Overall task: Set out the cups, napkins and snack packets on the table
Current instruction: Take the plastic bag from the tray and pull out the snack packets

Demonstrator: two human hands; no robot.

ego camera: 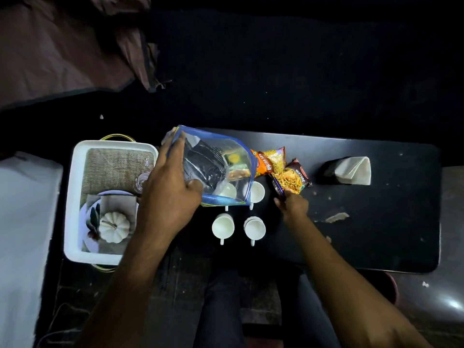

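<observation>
Both hands closed, left point(173, 189) gripping bag point(216, 169), right point(292, 204) packet point(291, 179)

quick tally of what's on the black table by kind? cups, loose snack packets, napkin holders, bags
White cups: 4, at and one seen through the bag
Loose snack packets: 2, Bhujia Sev and Mixture
Napkin holder with napkins: 1
Clear zip bag: 1, more packets inside, not counted
Total: 8
</observation>
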